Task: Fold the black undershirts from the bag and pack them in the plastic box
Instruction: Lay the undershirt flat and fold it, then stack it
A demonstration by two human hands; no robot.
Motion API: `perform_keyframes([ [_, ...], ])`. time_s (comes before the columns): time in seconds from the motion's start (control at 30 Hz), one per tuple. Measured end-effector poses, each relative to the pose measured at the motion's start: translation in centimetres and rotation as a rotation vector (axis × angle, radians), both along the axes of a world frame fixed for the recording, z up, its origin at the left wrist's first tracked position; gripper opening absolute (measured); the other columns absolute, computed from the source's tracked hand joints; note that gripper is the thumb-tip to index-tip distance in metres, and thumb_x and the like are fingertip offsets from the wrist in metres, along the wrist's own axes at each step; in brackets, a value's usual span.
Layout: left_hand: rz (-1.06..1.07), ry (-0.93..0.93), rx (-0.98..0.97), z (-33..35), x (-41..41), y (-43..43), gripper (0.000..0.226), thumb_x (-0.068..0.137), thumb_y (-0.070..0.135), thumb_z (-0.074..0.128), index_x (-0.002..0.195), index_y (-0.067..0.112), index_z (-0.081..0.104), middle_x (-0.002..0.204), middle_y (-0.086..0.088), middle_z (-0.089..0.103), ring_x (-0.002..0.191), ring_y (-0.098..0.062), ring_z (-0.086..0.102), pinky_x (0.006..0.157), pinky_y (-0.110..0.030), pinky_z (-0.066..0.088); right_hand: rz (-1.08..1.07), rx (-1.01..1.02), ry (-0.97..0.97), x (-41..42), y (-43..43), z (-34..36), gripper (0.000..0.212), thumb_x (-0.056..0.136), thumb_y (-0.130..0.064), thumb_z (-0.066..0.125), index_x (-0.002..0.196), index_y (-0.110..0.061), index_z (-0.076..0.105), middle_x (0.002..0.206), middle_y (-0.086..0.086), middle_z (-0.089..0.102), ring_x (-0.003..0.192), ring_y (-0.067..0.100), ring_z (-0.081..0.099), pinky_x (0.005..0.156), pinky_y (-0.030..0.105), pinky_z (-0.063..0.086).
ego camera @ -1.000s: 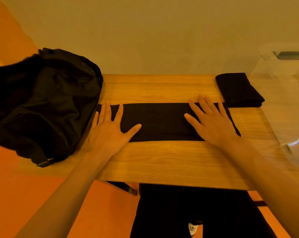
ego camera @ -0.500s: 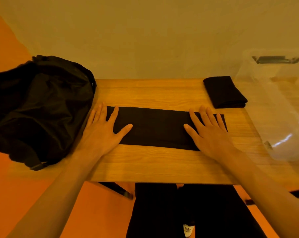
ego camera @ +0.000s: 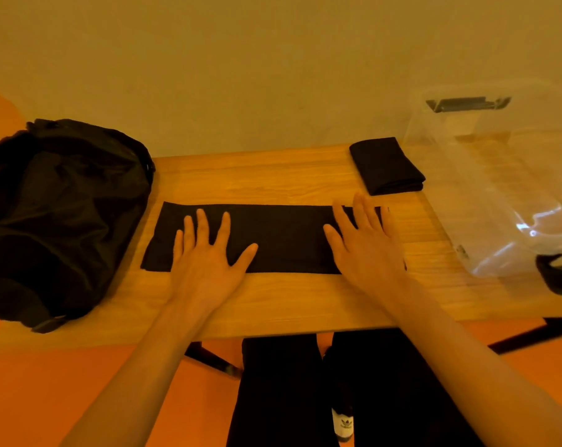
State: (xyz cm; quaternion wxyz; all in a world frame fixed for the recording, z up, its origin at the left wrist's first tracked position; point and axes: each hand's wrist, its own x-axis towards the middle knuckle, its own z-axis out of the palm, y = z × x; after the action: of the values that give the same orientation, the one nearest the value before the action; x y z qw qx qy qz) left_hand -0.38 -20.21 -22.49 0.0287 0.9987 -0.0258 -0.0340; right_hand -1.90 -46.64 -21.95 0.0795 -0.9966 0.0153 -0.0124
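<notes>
Black bag (ego camera: pixel 60 214) sits at the bench's (ego camera: pixel 273 301) left end; contents can't be seen. Mid-bench, one undershirt (ego camera: pixel 282 237) lies folded into a long strip. Left hand (ego camera: pixel 208 256) and right hand (ego camera: pixel 363 243) both rest flat on it, fingers spread, grasping nothing. Folded undershirt (ego camera: pixel 386 166) waits just beside the clear plastic box (ego camera: pixel 498 195) at right, not packed. Judgement: early-mid; the strip needs cross-folds, nothing visibly boxed yet.
</notes>
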Motion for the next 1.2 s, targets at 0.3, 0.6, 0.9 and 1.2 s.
perform_keyframes([
  [0.3, -0.456, -0.029, -0.519, 2.4, 1.3, -9.7, 0.048, 0.106, 0.042, 0.042, 0.151, 0.025, 0.047, 0.156, 0.003, 0.041, 0.145, -0.014, 0.032, 0.123, -0.039, 0.026, -0.219, 0.259, 0.003, -6.0, -4.6, -0.1, 0.076, 0.101, -0.057, 0.028, 0.159, -0.009, 0.023, 0.165, 0.011, 0.024, 0.153, 0.024, 0.018, 0.124, 0.038, 0.019],
  [0.6, -0.760, 0.230, -0.428, 3.2, 8.8, -19.0, 0.037, 0.101, 0.027, 0.060, 0.137, 0.037, 0.060, 0.124, 0.006, 0.053, 0.118, -0.011, 0.048, 0.102, -0.029, 0.040, -0.388, 0.413, -0.375, -8.6, -5.2, -1.9, 0.014, 0.090, -0.028, 0.072, 0.096, -0.017, 0.068, 0.096, 0.000, 0.061, 0.097, 0.022, 0.054, 0.090, 0.035, 0.037],
  [0.9, -0.731, 0.137, -0.482, 2.5, 9.5, -20.8, 0.028, 0.096, 0.022, 0.068, 0.123, 0.022, 0.067, 0.104, 0.009, 0.062, 0.093, -0.002, 0.058, 0.079, -0.017, 0.047, -0.426, 0.491, -0.298, -8.4, -5.2, -1.6, 0.010, 0.091, -0.037, 0.070, 0.095, -0.028, 0.068, 0.093, -0.012, 0.058, 0.095, 0.012, 0.057, 0.082, 0.026, 0.021],
  [1.2, -0.621, 0.205, -0.652, 2.7, 9.9, -20.8, 0.008, 0.094, 0.025, 0.071, 0.101, 0.023, 0.069, 0.096, 0.011, 0.066, 0.089, -0.003, 0.063, 0.071, -0.013, 0.049, -0.414, 0.477, -0.347, -8.5, -5.0, -1.7, 0.011, 0.089, -0.032, 0.072, 0.085, -0.027, 0.063, 0.084, -0.013, 0.054, 0.088, 0.012, 0.053, 0.085, 0.032, 0.031],
])
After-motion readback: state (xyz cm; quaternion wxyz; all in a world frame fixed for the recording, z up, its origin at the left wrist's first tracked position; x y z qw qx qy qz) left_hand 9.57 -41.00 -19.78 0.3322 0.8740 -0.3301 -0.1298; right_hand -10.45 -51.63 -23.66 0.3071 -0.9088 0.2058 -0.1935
